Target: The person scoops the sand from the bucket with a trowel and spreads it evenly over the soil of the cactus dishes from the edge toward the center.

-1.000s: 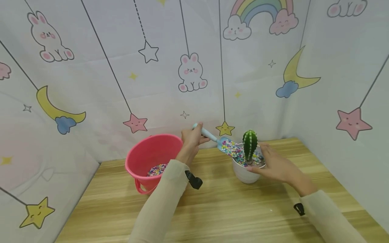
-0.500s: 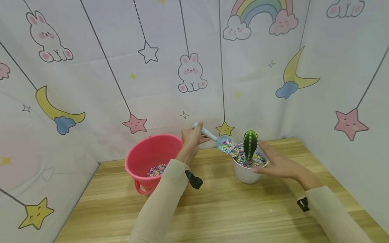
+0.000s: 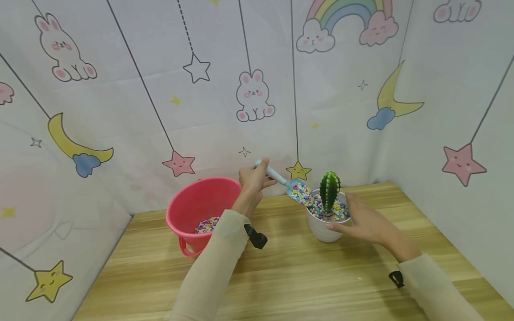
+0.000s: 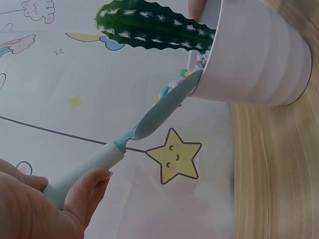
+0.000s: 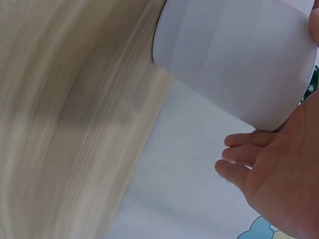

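Note:
My left hand (image 3: 253, 180) grips the pale blue handle of a small trowel (image 4: 164, 107), thumb along the handle. Its blade slopes down to the rim of a white ribbed flowerpot (image 3: 327, 232) and carries small multicoloured pebbles (image 3: 301, 192). A green cactus (image 3: 330, 191) stands upright in the pot, with more of these pebbles around its base. My right hand (image 3: 367, 223) spans the pot's right side, thumb at the near rim and fingers at the far rim. In the right wrist view, three relaxed fingers (image 5: 234, 172) extend past the pot wall (image 5: 224, 55).
A red bucket (image 3: 188, 238) stands left of the pot, with multicoloured pebbles (image 3: 206, 224) at its bottom. My left forearm reaches across the bucket's right side. Behind the wooden table (image 3: 305, 285) hangs a printed cloth (image 3: 217, 133).
My right hand pulled back slightly from the pot, then came in again at its rim. Pebbles now cover grey soil that showed at the pot's right. The trowel stays nearly still, its pebble load slightly smaller.

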A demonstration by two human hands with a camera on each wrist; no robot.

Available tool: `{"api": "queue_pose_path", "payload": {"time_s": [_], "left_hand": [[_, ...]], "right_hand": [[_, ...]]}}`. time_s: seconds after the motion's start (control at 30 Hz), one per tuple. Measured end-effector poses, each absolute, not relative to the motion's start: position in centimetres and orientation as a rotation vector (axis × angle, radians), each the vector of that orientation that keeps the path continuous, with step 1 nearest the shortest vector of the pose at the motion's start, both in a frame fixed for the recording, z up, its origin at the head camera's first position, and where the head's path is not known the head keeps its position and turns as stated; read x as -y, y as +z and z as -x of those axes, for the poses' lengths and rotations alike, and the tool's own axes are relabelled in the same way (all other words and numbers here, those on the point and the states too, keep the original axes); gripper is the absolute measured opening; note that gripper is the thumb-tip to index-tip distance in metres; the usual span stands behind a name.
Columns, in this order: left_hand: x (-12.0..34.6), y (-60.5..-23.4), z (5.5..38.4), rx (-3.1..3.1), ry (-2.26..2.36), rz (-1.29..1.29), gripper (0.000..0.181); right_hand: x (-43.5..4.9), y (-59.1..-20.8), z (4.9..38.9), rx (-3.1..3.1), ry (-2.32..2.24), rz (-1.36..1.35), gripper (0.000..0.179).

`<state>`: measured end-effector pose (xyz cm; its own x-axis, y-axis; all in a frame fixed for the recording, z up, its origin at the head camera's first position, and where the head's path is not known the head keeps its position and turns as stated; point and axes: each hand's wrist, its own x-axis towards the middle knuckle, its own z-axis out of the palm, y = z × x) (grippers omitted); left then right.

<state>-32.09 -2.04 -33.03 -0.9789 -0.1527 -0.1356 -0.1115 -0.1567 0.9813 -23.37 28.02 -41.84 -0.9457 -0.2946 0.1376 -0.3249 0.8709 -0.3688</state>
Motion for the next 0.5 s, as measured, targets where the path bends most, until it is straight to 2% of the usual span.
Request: {"api": "queue_pose_path", "payload": {"time_s": [0.3,0.5], "left_hand": [[2.11,-33.0,32.13,2.009,-2.36,-0.307,0.045],[2.11,-32.92,32.17,2.017,-2.36,-0.302,0.044]], "right_hand": [[-27.8,-41.57,23.8,3.015,0.687,-0.48,0.127],[-27.83,-41.7,24.02,3.014,0.768,-0.478,0.126]]}}
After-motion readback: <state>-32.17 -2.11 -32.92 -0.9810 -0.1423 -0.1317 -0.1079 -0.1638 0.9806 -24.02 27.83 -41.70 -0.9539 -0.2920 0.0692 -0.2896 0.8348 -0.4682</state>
